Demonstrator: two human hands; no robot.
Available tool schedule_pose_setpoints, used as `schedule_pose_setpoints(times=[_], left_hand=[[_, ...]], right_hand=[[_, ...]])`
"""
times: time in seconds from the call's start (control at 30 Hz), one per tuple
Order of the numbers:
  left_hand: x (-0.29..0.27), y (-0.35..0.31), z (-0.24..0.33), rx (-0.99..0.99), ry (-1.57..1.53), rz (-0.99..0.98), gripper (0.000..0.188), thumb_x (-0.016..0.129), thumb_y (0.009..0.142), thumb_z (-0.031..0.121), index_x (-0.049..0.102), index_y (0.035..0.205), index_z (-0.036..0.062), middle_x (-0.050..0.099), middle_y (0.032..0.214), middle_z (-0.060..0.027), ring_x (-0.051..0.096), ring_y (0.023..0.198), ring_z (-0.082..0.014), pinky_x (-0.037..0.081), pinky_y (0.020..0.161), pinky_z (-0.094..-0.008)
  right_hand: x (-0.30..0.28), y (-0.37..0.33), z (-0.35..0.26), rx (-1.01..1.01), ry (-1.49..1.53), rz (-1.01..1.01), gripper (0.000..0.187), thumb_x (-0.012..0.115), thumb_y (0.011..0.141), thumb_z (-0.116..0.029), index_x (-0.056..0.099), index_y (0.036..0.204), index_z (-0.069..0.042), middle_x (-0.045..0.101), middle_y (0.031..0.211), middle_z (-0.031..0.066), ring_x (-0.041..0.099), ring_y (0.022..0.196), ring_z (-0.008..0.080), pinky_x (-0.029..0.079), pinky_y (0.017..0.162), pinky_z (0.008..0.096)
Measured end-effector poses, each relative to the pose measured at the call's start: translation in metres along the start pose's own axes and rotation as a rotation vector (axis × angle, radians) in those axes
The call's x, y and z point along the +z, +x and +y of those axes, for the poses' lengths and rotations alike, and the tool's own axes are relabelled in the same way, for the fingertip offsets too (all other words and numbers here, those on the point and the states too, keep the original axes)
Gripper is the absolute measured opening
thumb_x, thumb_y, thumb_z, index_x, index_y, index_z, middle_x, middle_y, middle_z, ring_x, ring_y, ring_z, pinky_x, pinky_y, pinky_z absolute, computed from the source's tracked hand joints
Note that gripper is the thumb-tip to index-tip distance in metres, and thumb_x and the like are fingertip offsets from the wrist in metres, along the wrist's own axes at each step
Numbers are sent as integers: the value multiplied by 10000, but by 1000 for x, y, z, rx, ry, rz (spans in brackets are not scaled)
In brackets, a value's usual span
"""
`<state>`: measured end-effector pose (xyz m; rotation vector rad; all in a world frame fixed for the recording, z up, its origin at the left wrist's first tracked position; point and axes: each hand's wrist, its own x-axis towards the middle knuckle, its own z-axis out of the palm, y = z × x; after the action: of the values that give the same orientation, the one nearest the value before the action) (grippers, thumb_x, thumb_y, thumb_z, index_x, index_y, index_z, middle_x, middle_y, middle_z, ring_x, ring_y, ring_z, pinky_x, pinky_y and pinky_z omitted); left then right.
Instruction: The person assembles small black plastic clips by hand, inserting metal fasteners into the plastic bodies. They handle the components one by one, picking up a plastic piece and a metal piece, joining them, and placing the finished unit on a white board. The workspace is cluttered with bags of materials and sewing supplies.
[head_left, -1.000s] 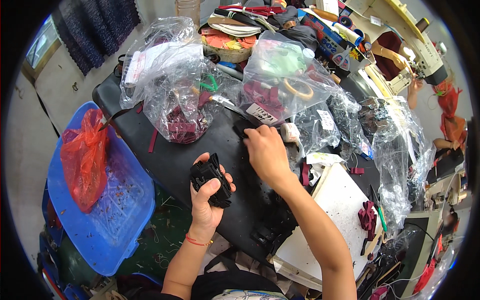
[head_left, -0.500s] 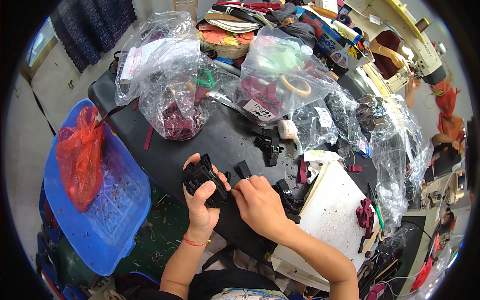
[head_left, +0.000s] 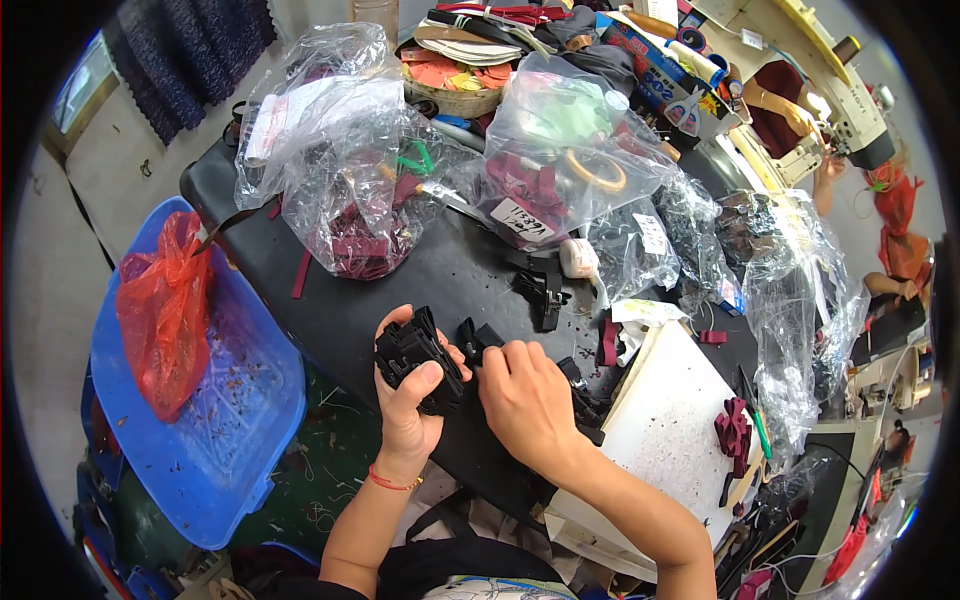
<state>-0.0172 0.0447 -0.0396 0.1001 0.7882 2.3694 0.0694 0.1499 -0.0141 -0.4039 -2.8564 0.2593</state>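
Observation:
A thick bundle of folded black ribbon pieces (head_left: 415,358) fills my left hand (head_left: 412,405), with the thumb pressed over its near side and the fingers wrapped round behind. Just to the right, my right hand (head_left: 530,400) is closed, its fingertips bent down at a black ribbon piece (head_left: 482,338) above the black table top (head_left: 340,320). The tips themselves are partly hidden under the hand. More black ribbon pieces (head_left: 580,388) lie beside the right hand, and another black cluster (head_left: 543,297) sits farther up the table.
Clear plastic bags (head_left: 345,170) with maroon pieces stand along the back. A white board (head_left: 655,420) lies at the right with a maroon ribbon bundle (head_left: 735,435). A blue plastic tub (head_left: 240,450) holding a red bag (head_left: 165,320) is at left. Farther right stands a sewing machine (head_left: 850,110).
My right hand has shifted slightly right and its fingers bend further down. A black piece now shows raised near its fingertips. My left hand keeps the bundle, moved slightly right.

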Motion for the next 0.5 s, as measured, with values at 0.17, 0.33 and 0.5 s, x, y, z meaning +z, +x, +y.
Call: schedule_pose_setpoints(times=[0.17, 0.33, 0.5], left_hand=[[1, -1, 0, 22, -40, 11, 633, 642, 778, 62, 379, 1352, 107, 524, 1003, -99, 598, 890, -198, 559, 764, -351], [-3, -9, 3, 52, -73, 56, 629, 623, 776, 32, 376, 1351, 96, 525, 1009, -101, 597, 876, -210, 548, 779, -357], [11, 1, -2, -12, 177, 88, 588, 611, 808, 1, 372, 1338, 89, 537, 1008, -105, 625, 895, -209, 553, 846, -388]], right_hand=[[3, 1, -4, -10, 144, 7, 151, 607, 771, -46, 552, 912, -47, 531, 797, 100, 558, 784, 260, 474, 660, 370], [-17, 12, 2, 323, 809, -281, 162, 615, 883, -98, 531, 971, 9, 651, 726, 194, 651, 693, 400, 512, 637, 467], [-22, 8, 3, 254, 340, -224, 188, 656, 848, -94, 560, 978, 2, 612, 794, 166, 619, 769, 381, 498, 647, 456]])
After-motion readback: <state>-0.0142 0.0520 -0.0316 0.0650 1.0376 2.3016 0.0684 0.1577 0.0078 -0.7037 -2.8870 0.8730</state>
